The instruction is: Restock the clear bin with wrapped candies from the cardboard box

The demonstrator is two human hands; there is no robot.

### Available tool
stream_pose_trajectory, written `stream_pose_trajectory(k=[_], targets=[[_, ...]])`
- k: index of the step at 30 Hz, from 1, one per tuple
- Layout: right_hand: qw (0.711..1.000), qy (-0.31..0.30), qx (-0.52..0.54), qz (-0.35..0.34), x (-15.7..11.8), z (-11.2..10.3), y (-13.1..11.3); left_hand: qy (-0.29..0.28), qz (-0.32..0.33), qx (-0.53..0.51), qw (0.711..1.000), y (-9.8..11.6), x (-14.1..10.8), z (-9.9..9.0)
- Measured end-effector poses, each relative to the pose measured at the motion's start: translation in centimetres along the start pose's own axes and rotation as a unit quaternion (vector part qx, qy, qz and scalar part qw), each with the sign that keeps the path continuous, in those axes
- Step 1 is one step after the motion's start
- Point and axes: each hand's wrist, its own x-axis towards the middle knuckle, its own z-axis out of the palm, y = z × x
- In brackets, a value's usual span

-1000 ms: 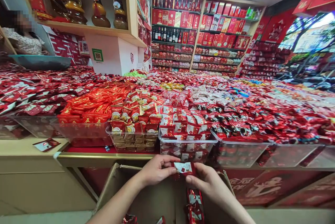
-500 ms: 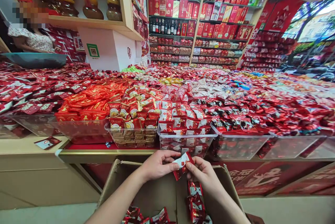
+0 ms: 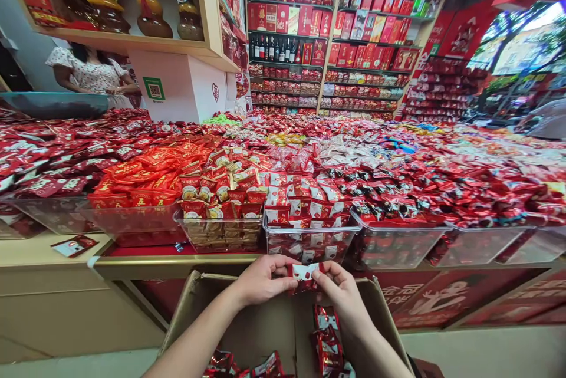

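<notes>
A small red and white wrapped packet (image 3: 305,273) is stretched level between both hands, above an open cardboard box (image 3: 269,331). My left hand (image 3: 264,279) pinches its left end with thumb and fingers. At the right end, my right hand (image 3: 342,288) grips it, thumb on the front. Red packets (image 3: 328,345) lie in a column on the right side of the box, partly beside my right forearm. More red packets (image 3: 267,365) are at the bottom of the view inside the box.
Clear bins heaped with wrapped sweets, one with red and white packets (image 3: 309,236), line the counter edge (image 3: 177,260) just beyond the box. A loose packet (image 3: 74,245) lies at left. A person (image 3: 91,74) stands behind a blue basin (image 3: 53,104).
The held packet has turned from tilted to level, and my left fingers now grip its left end. The view has shifted slightly, showing more of the person at left.
</notes>
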Motion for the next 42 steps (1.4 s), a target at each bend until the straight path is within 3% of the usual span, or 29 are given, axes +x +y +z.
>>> stream_pose_trajectory(k=[7,20,27,37,42], targets=[[0.999,-0.008,-0.027,-0.017,-0.3,-0.3,0.3,0.022,-0.003,0.033,0.999,0.6,0.1,0.1],[0.998,0.013,0.054,0.026,-0.9,0.0,0.6,0.042,-0.001,0.047,0.998,0.2,0.1,0.3],[1.000,-0.022,-0.005,-0.018,-1.0,0.1,1.2,0.001,-0.024,0.038,0.999,0.6,-0.2,0.5],[0.987,-0.053,-0.128,-0.082,-1.5,-0.1,1.2,0.058,-0.028,0.056,0.996,0.5,0.0,0.8],[0.996,-0.070,-0.053,-0.028,-1.4,0.3,1.5,0.053,-0.025,0.061,0.996,0.3,0.0,0.7]])
